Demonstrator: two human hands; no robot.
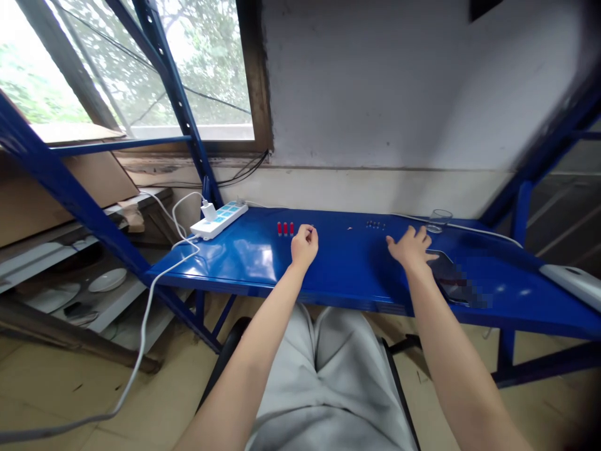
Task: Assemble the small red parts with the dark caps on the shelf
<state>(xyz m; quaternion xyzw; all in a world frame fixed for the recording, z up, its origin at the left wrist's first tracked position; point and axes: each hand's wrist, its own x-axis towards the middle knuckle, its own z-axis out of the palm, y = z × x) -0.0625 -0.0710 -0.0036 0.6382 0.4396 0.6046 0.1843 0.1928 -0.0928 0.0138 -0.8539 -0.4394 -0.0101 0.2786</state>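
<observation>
While both hands rest on the worktop [244,263]: three red pieces [285,228] stand at its far edge.
Left hand [304,245]: curled closed, beside them.
Right hand [410,247]: fingers spread flat, near untouched dark pieces [375,224].

On the blue metal table [244,263], white plastic power strip [220,220] sits far left; three small red cylinders [285,228] just behind-left of the left hand [304,245]; right hand [411,247] well right, dark flat tablet [451,275] beside it, clear glass tumbler [439,219] behind.
</observation>
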